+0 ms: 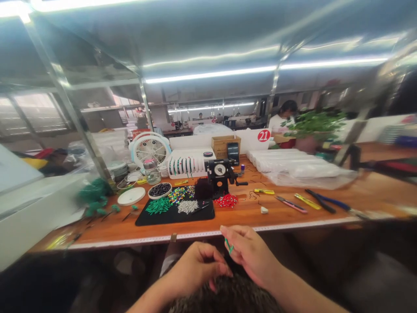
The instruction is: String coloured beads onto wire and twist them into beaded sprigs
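Observation:
My right hand [249, 252] is raised just in front of the table edge, its fingers closed around a small thin green piece [229, 246] like the ones heaped on the mat. Close beside it on the left, my left hand [203, 266] has thumb and fingers pinched together. Whatever lies between those fingertips is too small or hidden to make out. Below both hands is a dark fuzzy surface [228, 298]. Ahead on a black mat [174, 218] lie green pieces [159, 206], silvery pieces [188, 207] and multicoloured beads [178, 194].
A black hand-cranked machine [221, 176] stands behind red pieces [227, 200]. To the right are yellow cutters [307, 201] and blue-handled pliers [339, 202]. Plastic-wrapped white rolls [293, 165], a white fan [150, 152] and a cardboard box [224, 143] stand farther back. A person [283, 124] sits beyond.

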The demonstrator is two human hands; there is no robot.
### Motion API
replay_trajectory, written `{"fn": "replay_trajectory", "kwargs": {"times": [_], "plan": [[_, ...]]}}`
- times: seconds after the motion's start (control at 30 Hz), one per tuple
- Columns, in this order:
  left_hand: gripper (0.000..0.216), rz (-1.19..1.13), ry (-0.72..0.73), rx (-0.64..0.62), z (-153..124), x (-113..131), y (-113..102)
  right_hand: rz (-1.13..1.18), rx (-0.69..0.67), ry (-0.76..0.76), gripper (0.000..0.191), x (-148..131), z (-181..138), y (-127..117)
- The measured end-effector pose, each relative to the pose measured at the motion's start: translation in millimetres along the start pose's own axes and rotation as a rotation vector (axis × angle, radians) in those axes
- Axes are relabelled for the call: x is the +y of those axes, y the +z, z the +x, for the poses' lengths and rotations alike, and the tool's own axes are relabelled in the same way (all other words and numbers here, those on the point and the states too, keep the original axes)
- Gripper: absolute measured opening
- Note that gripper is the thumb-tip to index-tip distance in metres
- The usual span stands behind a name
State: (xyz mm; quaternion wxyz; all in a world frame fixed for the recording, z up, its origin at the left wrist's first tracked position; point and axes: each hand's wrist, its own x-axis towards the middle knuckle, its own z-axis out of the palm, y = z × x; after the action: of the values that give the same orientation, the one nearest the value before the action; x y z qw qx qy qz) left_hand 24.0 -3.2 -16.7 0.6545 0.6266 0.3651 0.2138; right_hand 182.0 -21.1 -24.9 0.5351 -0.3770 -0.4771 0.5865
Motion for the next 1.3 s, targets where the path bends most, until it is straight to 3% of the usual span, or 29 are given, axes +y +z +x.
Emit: {"fn": "replay_trajectory", "kwargs": {"times": [0.17, 0.33, 0.53, 0.77, 0.83, 0.93, 1.1, 1.17, 1.3], "plan": [[0.021, -0.11, 0.014, -0.061, 0, 6, 2, -0.461, -0.001, -0.174, 0.042, -8, -3, 4], [0.02, -0.171, 0.026, -0.046, 1, 2, 1, -0.209, -0.126, -0.048, 0.045, -6, -5, 7], [0.022, -0.103, 0.012, -0.017, 1, -6, -4, -0.047, -0.021, -0.026, 0.046, 0, -1, 5], [0.029, -0.013, 0.059, 0.013, 1, 2, 2, -0.636, 0.042, -0.214, 0.043, 0, 0, 5], [0.022, 0.001, 0.047, 0.005, 1, 2, 2, -0.596, -0.018, -0.154, 0.042, 1, -2, 5], [0.021, -0.023, 0.029, -0.017, 2, -1, 0, -0.348, -0.138, 0.0, 0.043, 0, -3, 6], [0.021, -0.042, 0.033, 0.004, 2, -8, -1, -0.268, -0.119, -0.018, 0.049, -7, -1, 4], [0.018, -0.04, 0.03, 0.025, 2, -6, 1, -0.364, -0.086, -0.064, 0.047, -7, 0, 3], [0.017, 0.002, 0.067, -0.007, 4, 3, 3, -0.807, 0.056, -0.334, 0.041, -1, 0, 2]]}}
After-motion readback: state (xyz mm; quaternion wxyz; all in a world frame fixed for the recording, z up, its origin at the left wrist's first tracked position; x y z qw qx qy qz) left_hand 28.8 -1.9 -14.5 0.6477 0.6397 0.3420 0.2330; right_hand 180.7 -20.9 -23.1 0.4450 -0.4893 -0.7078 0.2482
